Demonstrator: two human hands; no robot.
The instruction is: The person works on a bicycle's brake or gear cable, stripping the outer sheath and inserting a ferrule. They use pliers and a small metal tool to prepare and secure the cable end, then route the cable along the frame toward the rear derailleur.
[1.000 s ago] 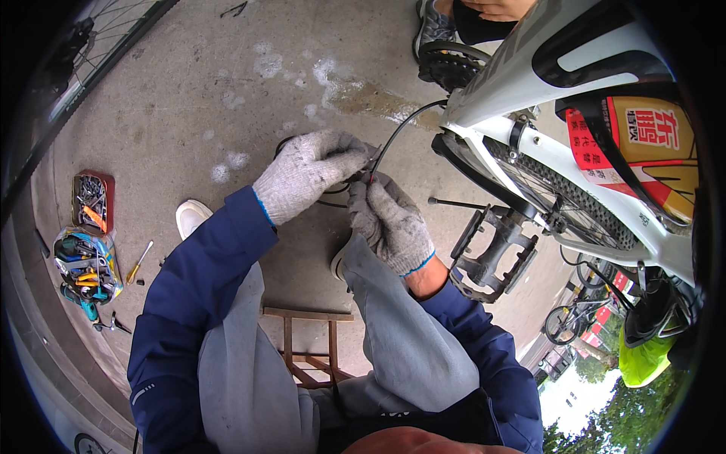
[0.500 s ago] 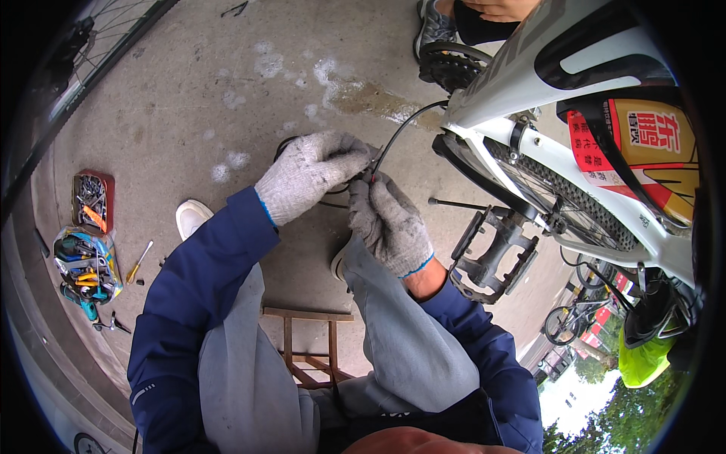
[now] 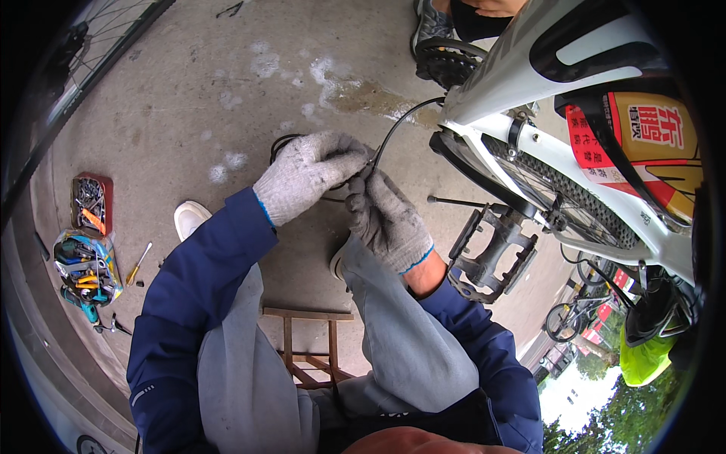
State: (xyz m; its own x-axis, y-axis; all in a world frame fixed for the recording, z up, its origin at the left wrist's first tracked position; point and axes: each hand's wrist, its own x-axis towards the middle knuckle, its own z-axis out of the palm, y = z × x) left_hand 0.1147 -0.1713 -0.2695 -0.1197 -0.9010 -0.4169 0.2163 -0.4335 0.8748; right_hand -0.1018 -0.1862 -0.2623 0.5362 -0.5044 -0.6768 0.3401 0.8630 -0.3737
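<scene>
Both my hands wear grey knitted work gloves with blue cuffs and meet over the ground in front of my knees. A thin black cable (image 3: 395,132) curves from the white bicycle frame (image 3: 484,102) down into my fingers. My left hand (image 3: 311,168) is closed in a pinch on the cable's end part. Close against it, my right hand (image 3: 389,223) pinches the same cable from below, with thumb and fingers together. A loop of black cable (image 3: 280,145) shows behind my left hand. The exact spot between my fingertips is hidden by the gloves.
The bicycle's pedal (image 3: 495,253) juts out right of my right hand. At the left stand a red tin of small parts (image 3: 112,204) and a bag of tools (image 3: 117,276), with a screwdriver (image 3: 139,262) beside them. Another person's shoe (image 3: 432,26) is at the top.
My right-hand fingers have shifted slightly against the cable, and the black loop behind my left hand shows more. Both hands stay in nearly the same place.
</scene>
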